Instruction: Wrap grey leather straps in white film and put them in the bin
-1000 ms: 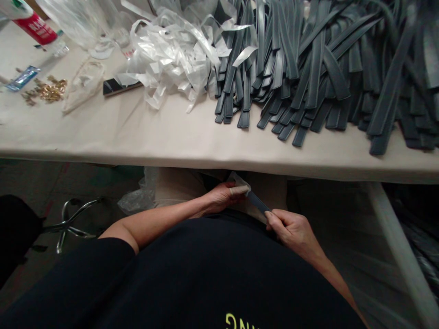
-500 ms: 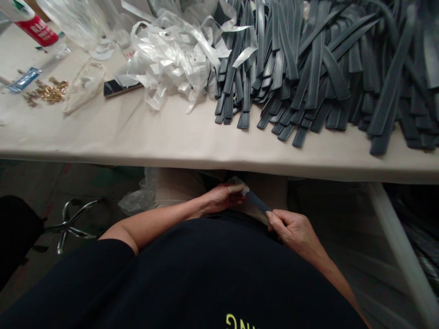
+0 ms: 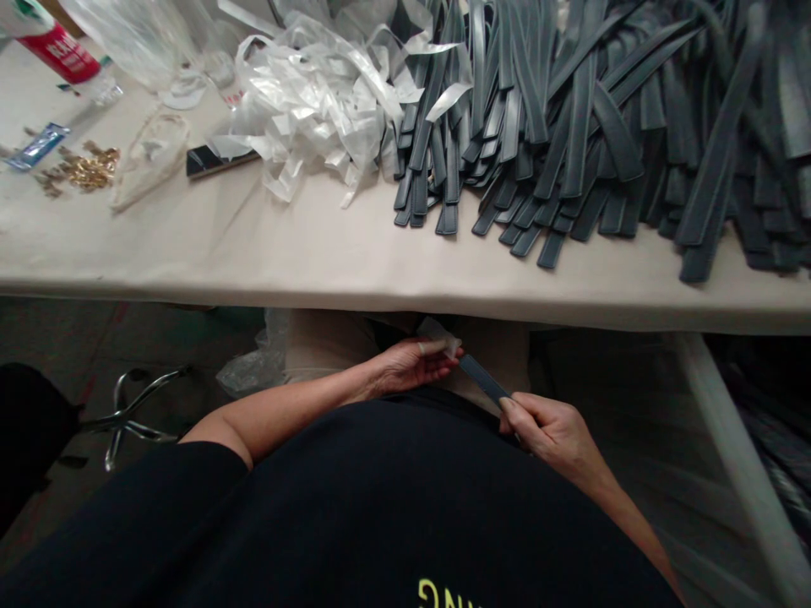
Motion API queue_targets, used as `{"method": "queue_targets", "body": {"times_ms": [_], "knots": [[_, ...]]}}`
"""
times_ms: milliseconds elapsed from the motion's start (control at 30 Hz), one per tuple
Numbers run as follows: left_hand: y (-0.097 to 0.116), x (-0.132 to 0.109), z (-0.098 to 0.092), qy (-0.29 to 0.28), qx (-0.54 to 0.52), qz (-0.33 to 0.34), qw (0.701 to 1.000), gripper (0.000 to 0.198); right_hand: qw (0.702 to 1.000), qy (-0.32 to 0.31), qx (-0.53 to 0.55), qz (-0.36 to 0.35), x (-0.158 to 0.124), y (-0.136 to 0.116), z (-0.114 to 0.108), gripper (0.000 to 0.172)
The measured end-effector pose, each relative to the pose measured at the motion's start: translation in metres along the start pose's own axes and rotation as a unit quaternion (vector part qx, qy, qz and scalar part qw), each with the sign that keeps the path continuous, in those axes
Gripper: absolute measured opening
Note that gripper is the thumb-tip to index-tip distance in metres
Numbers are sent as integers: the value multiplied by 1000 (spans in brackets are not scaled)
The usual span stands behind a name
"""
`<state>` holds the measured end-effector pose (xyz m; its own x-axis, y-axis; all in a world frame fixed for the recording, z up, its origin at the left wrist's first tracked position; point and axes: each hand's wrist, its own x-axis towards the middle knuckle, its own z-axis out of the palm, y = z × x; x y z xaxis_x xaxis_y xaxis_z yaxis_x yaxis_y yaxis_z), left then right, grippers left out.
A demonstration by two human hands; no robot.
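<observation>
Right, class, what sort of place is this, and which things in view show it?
Probably a workshop, perhaps for leather goods: the table bears heaped dark stitched straps, a tangle of translucent strips and a small pile of gold-coloured pieces.

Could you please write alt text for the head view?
The right hand grips a dark strap, which runs to pale film in the left hand, before a table. It bears white strips, heaped straps and small gold pieces.
</observation>
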<state>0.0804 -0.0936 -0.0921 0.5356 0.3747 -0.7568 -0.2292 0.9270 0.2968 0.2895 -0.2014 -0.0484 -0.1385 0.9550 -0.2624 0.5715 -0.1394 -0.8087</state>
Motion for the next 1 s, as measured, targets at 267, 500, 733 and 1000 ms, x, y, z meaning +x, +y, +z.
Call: {"method": "queue_targets", "body": {"times_ms": [267,500,733,1000], "knots": [[-2,1,-2,-18,32,32,999,27,999,-3,37,7,1,-1,-2,48],[-5,1,-2,-21,84,49,995,50,969,118,211,54,5,1,2,42],[-5,-2,0,-44,135,60,988,54,986,127,91,-52,12,-5,17,13],[-5,-4,3,-55,142,56,987,47,955,72,-139,-253,30,-3,22,36]]}}
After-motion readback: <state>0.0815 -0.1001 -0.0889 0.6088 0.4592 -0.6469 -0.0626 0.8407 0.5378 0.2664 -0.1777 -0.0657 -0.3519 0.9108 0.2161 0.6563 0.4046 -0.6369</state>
